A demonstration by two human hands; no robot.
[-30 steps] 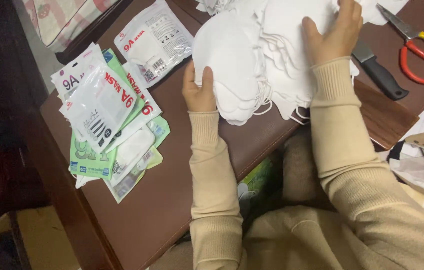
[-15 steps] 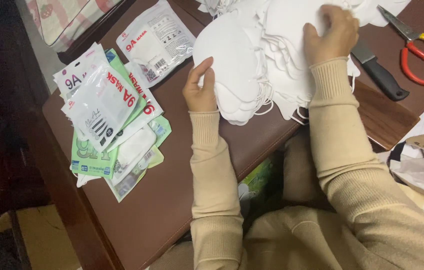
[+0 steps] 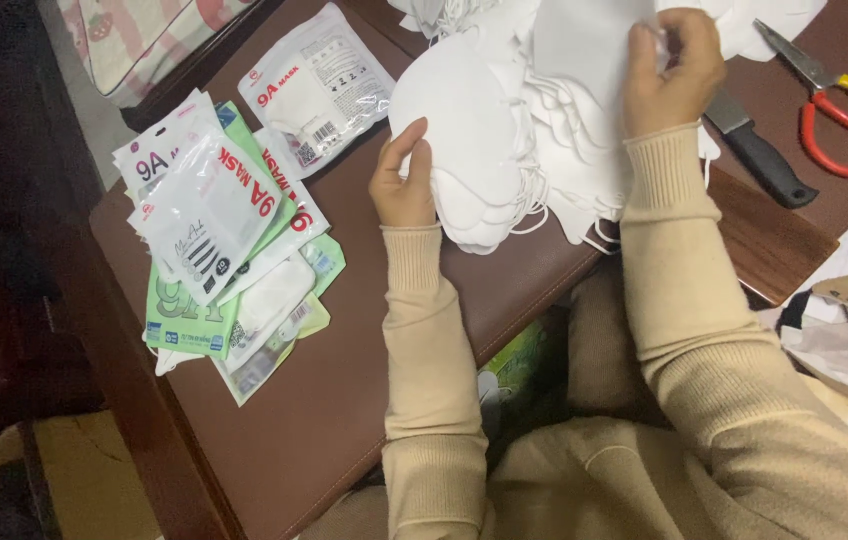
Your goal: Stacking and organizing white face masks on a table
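Note:
A big heap of white face masks [image 3: 534, 110] covers the far middle of a dark brown table [image 3: 344, 400]. My left hand [image 3: 404, 180] rests against the heap's left edge, thumb raised onto a mask, fingers curled under it. My right hand [image 3: 672, 68] is on top of the heap, its fingers pinched on a piece of white mask material. Both arms wear beige knitted sleeves.
A pile of flat mask packets [image 3: 219, 235], white and green, lies at the left, with one more packet [image 3: 319, 90] behind it. A black-handled knife [image 3: 756, 152] and red and yellow scissors [image 3: 839, 105] lie at the right. A bag [image 3: 844, 345] sits beyond the table's right edge.
My right hand has lifted off the heap and curled its fingers onto a mask. My left hand has opened slightly and raised its thumb against the heap's edge.

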